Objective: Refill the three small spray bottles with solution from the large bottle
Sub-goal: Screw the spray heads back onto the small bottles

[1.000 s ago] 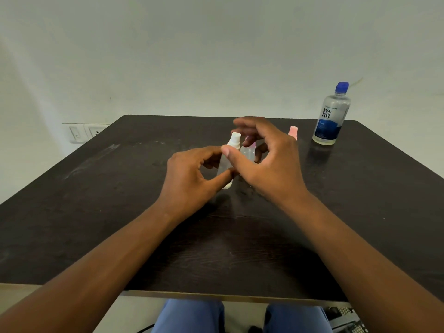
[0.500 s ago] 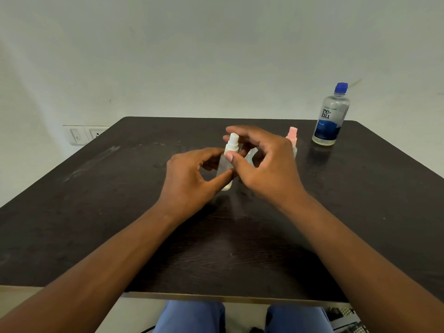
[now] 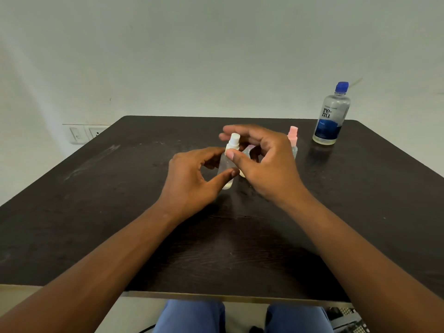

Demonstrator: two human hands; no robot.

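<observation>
Hands meet at the middle of the dark wooden table (image 3: 96, 200). The left hand (image 3: 189, 181) holds the small clear spray bottle with the white top (image 3: 229, 162) by its body, thumb on the near side and fingers on the far side. The right hand (image 3: 264, 164) pinches that white top with thumb and fingers, so I think the top is being twisted off.

A second small clear bottle with a pink top (image 3: 293, 140) stands just to the right, partly hidden by the right hand. A third one is mostly hidden behind the fingers, so I cannot tell much about it. The big clear bottle with a blue cap and blue label (image 3: 330, 116) stands shut at the far right of the table, well apart from the hands.

The small bottle leans a little. If the top pops off fast, it could tip and knock the pink one over.
</observation>
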